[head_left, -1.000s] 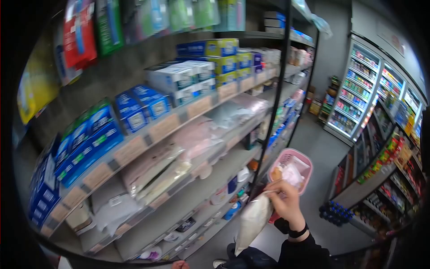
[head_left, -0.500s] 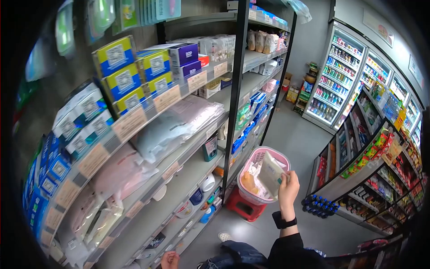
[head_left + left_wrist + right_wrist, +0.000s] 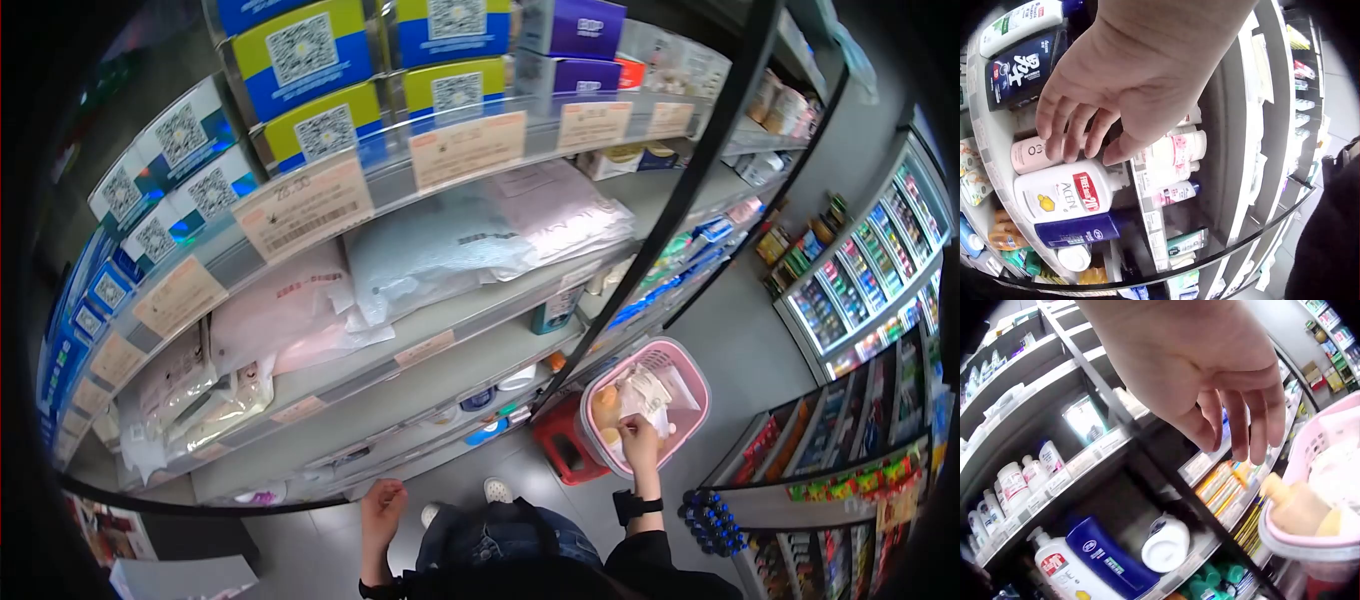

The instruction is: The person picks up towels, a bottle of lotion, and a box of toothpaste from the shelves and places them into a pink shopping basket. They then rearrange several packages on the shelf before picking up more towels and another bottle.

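Note:
My right hand (image 3: 641,445) is over the near side of a pink basket (image 3: 704,385), its fingers loosely bent. The right wrist view shows nothing between these fingers (image 3: 1257,425). Inside the basket lie a pale flat packet (image 3: 648,388), whitish wrapped items and a peach-coloured pump bottle (image 3: 1297,509). My left hand (image 3: 381,512) hangs at the front of the shelves with its fingers loosely curled and holding nothing. In the left wrist view it overlaps a pink bottle (image 3: 1029,155) and a white lotion bottle (image 3: 1063,190) on a shelf beyond.
A red stool (image 3: 565,440) stands under the basket. Shelves hold bagged textiles (image 3: 430,250) and boxes with QR codes (image 3: 305,60). A black post (image 3: 680,190) divides the shelving. At right are a snack rack (image 3: 850,500) and a drinks fridge (image 3: 870,260).
The pale flat packet, held in my right hand earlier, now lies in the basket and the hand has let go. My left hand has come further into view. The head view has shifted.

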### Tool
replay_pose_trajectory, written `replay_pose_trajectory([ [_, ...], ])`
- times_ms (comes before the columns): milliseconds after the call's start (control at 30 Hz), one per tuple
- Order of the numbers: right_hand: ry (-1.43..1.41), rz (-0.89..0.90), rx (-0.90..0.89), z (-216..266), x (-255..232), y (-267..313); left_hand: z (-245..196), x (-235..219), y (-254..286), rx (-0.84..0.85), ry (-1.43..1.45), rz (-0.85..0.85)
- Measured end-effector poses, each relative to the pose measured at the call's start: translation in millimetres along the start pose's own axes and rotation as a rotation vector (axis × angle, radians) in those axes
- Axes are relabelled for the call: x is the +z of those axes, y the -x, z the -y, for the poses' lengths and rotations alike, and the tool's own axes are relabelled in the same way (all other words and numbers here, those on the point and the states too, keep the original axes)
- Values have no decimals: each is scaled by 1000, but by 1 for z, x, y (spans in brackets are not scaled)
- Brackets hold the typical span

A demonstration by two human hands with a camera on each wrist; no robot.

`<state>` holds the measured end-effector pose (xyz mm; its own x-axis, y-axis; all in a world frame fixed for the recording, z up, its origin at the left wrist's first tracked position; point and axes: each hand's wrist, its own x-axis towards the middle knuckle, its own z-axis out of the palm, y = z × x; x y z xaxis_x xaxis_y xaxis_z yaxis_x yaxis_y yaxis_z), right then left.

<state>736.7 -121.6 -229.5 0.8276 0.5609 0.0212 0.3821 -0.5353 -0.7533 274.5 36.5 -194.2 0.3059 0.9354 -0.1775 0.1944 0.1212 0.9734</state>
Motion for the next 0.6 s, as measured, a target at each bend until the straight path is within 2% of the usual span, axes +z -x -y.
replay_pose_trajectory([
  [67,-78,76,-78,7,24,0,4,-6,1,-39,-51,-53],
  [167,-96,195,-98,69,39,13,28,-25,3,-87,-131,-102],
  [233,-163,267,-138,79,58,18,46,-39,2,-65,-157,-252],
  [300,-274,367,-151,98,68,26,68,-60,-3,-123,-152,-312],
  [367,-253,408,-166,103,77,31,78,-75,-9,-43,-210,-594],
  [433,-295,428,-173,104,87,35,78,-89,-18,-97,-153,-672],
  [500,-280,449,-161,117,85,40,78,-103,-24,47,-389,-911],
  [533,-263,446,-154,117,86,42,78,-111,-27,81,-406,-941],
  [600,-223,447,-158,117,85,46,81,-123,-34,41,-456,-973],
])
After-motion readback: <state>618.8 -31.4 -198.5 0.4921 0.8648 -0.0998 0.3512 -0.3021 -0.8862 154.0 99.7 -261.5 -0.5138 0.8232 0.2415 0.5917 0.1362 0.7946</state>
